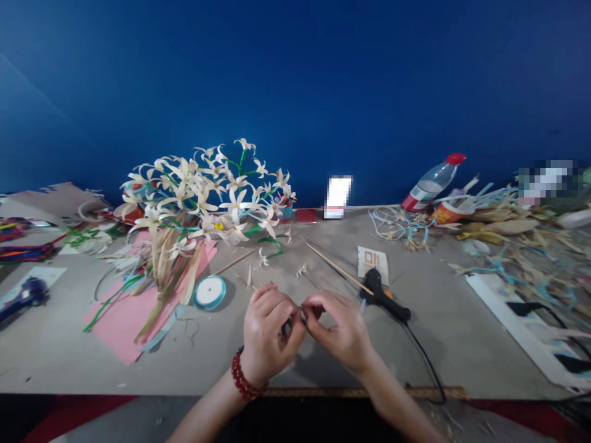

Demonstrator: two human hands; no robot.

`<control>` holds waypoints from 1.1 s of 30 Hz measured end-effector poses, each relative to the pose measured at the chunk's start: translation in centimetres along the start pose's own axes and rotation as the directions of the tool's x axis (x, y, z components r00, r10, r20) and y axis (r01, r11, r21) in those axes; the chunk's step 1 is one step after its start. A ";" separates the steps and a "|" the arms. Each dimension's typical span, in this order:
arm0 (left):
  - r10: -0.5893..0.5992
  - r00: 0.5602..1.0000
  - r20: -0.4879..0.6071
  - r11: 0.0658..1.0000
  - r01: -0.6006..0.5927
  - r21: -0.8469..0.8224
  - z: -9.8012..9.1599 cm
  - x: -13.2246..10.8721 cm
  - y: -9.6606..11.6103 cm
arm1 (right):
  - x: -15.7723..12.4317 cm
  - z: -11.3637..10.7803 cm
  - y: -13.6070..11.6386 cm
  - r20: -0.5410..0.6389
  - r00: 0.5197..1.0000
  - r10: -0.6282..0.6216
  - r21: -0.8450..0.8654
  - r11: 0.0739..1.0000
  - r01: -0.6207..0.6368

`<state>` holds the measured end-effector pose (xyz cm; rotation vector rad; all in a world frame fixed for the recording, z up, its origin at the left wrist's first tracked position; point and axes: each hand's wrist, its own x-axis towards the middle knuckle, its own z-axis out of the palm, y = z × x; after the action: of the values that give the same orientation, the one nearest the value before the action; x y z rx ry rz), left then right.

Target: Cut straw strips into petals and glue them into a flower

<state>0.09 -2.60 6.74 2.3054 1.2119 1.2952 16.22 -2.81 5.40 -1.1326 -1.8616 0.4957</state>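
Observation:
Near the front middle of the table, my left hand [270, 326] and my right hand [339, 326] meet with thumbs and fingertips pinched together. Whatever lies between the fingertips is small, dark and too hidden to name. A red bead bracelet [245, 376] circles my left wrist. Just beyond the hands are a small pale petal piece [301, 269] and a thin wooden stick [335, 264]. To the left lies a spool of light-blue ribbon [209, 292]. On the right, a black glue gun [384, 296] rests beside a small printed paper [372, 261].
White flowers on green stems [198, 191] fill the back left. Dried husks [165, 264] lie on pink paper [122, 332]. A tilted plastic bottle [431, 181] and paper cup [450, 212] stand back right, near a white power strip [503, 329]. The glue gun's cord [427, 363] crosses the table's front edge.

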 end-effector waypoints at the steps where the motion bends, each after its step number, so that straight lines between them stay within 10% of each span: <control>1: 0.003 1.000 -0.002 1.000 -0.003 0.002 0.0 0.0 0.0 | 0.0 0.0 0.1 -0.002 1.000 0.000 -0.009 1.000 0.000; 7: -0.023 0.999 -0.037 1.000 0.022 -0.017 -0.1 -0.6 -0.7 | 0.2 -1.8 1.5 -0.151 0.988 0.025 -0.055 0.998 -0.034; 13: -0.007 1.000 -0.011 1.000 0.007 -0.001 -0.1 -0.2 -0.2 | 0.1 -1.1 0.2 0.081 0.995 0.063 0.070 0.995 -0.068; 25: 0.003 0.999 -0.048 1.000 -0.004 -0.005 0.1 -0.5 -0.3 | 0.3 -1.9 1.6 -0.087 0.996 0.018 -0.096 0.995 -0.026; 33: -0.010 1.000 -0.015 1.000 0.010 0.016 0.3 -0.3 -0.2 | 0.1 -0.3 -0.1 0.055 0.998 0.038 -0.003 0.999 -0.037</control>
<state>0.12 -2.66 6.30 2.3016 1.2421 1.3064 16.37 -2.81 5.67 -1.1679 -1.8912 0.5509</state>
